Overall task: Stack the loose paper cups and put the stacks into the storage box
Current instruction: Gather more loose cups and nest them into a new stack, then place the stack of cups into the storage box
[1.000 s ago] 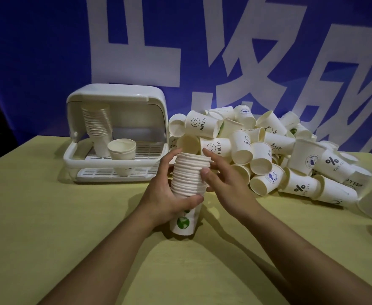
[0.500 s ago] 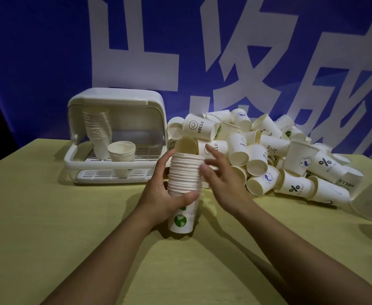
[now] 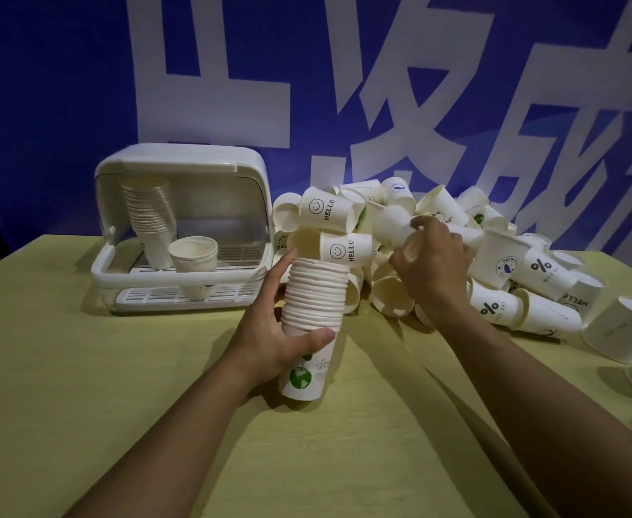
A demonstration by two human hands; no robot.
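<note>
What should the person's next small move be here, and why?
Probably carry the loose cup that the right hand grips at the pile over to the stack and nest it in the top; the left hand holds that stack upright, mouth open.

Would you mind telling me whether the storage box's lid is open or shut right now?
Open. The storage box has its lid rolled up over the top, so the tall cup stack and a short stack inside show unobstructed.

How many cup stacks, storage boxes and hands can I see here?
Cup stacks: 3, a held stack in the left hand, plus a tall stack and a short stack in the storage box
Storage boxes: 1
Hands: 2, the right hand gripping a loose cup
Total: 6
The loose pile is too jumbled to count.
</note>
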